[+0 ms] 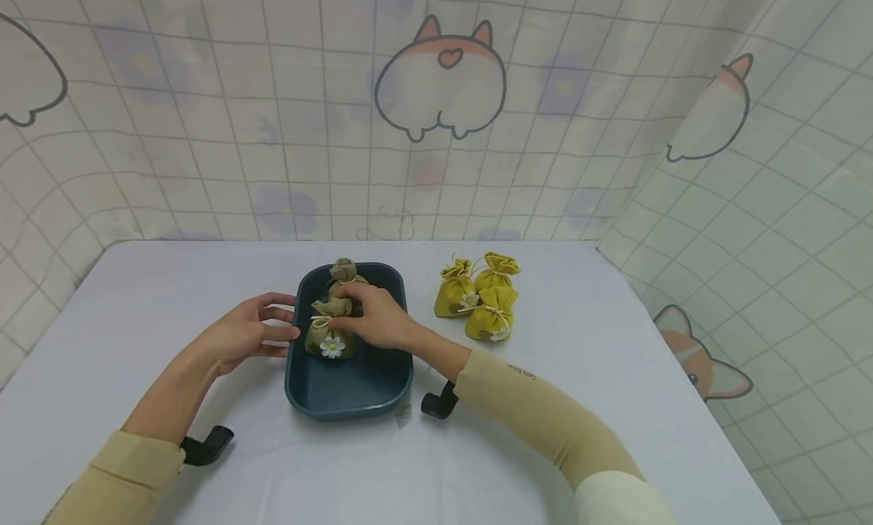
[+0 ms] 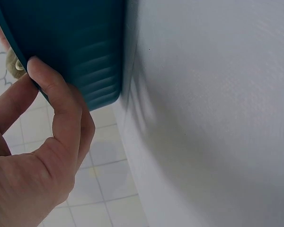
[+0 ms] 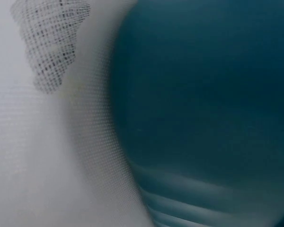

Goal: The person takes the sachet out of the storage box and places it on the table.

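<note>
My left hand [image 1: 252, 332] is at the left side of a dark blue-green plastic tub [image 1: 348, 392], thumb and fingers pinching its rim. The left wrist view shows this hand [image 2: 52, 127] against the tub's ribbed outer wall [image 2: 97, 61]. Over the tub, my right hand [image 1: 378, 317] pinches a brown drawstring pouch [image 1: 332, 307], partly hidden by the fingers. A brown pouch with a white flower [image 1: 332, 347] sits in front of it, and another brown pouch [image 1: 343, 269] stands behind. In the right wrist view only the tub [image 3: 203, 104] and tablecloth show.
Three yellow drawstring pouches [image 1: 491, 313] with cords stand grouped to the right of the tub. A white cloth [image 1: 511, 449] covers the table. Behind it hangs a gridded curtain [image 1: 327, 176] with cartoon animals. Black wrist mounts [image 1: 439, 402] stick out below both wrists.
</note>
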{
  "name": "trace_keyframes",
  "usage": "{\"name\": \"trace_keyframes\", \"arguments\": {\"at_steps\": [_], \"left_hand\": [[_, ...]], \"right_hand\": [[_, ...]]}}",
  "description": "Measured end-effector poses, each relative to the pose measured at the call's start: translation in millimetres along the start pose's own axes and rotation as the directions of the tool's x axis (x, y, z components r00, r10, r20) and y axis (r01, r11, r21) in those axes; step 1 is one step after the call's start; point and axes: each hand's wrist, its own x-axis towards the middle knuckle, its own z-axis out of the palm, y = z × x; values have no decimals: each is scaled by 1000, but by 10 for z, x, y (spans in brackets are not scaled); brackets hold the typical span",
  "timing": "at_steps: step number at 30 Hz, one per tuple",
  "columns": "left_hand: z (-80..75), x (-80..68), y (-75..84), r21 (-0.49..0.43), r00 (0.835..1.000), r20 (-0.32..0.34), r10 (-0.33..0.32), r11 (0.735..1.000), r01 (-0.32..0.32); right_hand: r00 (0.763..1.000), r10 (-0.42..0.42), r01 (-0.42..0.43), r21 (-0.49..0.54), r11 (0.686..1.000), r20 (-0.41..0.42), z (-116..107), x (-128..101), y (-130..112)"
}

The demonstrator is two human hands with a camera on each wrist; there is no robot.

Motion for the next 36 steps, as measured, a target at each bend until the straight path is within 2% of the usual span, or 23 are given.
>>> {"name": "trace_keyframes", "arguments": {"at_steps": [19,36], "left_hand": [[2,-4,-21,-8,1000,1,3,1000,-3],[8,-11,-11,0,1000,-11,3,1000,-3]], "right_hand": [[995,-91,93,53,994,-39,-11,-86,-12],[990,-96,106,94,990,-105,-257,-237,-157]]}}
